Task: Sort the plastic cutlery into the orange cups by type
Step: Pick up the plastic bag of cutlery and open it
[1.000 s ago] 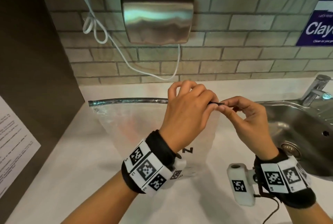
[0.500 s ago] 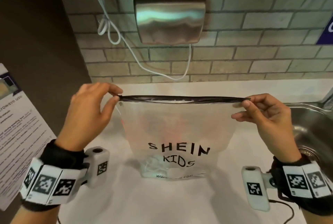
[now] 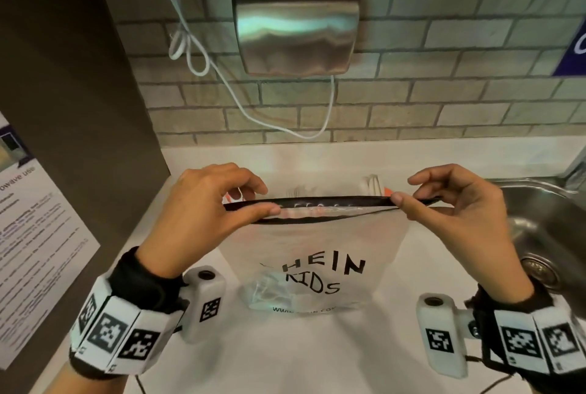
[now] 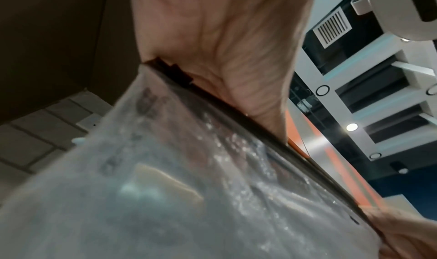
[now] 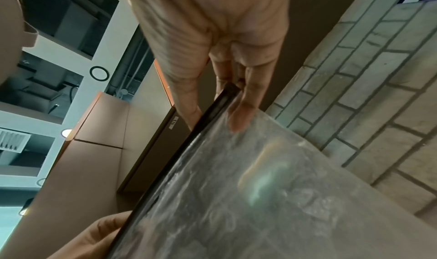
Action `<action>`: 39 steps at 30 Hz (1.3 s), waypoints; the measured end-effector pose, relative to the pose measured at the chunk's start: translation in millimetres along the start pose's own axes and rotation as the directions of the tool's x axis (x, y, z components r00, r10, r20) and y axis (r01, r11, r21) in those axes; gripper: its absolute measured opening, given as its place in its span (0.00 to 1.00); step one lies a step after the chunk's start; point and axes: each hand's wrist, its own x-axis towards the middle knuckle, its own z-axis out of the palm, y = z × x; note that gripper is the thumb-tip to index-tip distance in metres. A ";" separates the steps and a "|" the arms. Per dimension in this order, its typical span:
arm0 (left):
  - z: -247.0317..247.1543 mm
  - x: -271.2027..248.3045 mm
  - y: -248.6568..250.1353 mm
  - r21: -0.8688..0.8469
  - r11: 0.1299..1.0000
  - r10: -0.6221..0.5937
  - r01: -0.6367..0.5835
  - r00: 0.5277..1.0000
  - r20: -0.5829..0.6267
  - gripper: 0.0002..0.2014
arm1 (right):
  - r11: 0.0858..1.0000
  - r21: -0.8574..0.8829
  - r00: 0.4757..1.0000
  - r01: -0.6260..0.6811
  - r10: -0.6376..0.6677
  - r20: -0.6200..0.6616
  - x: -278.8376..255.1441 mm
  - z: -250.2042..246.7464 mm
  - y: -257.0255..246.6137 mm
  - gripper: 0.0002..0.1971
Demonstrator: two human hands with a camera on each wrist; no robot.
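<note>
A frosted zip bag printed "SHEIN KIDS" stands upright on the white counter. My left hand pinches the near lip of its black zip top toward the left. My right hand pinches the zip's right end. The two lips are slightly parted. Behind the bag, white plastic cutlery and a bit of orange cup peek over the top; the rest is hidden. The wrist views show the bag close up, with fingers on the zip.
A steel sink lies at the right. A metal wall unit with a white cord hangs on the brick wall. A dark panel with a paper notice bounds the counter on the left.
My left hand slid along the zip from the right end to the left corner, then came back inward. The bag's mouth now gapes slightly.
</note>
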 end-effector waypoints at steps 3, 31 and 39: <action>0.9 -2.8 -2.3 0.121 0.992 0.012 -0.024 0.995 0.095 0.20 | 0.996 -0.085 1.000 -0.001 0.004 0.030 -0.7 -0.7 -5.7 0.15; 74.0 -48.3 -63.7 0.033 0.757 -0.618 0.652 0.700 0.359 0.04 | 0.471 0.588 0.725 -0.657 0.608 0.323 -43.5 50.8 -4.8 0.16; 66.0 -25.1 -52.5 -0.818 -0.236 -0.577 0.525 0.601 0.553 0.10 | 0.860 -0.138 0.703 -0.492 0.485 0.519 -84.6 49.9 -17.0 0.13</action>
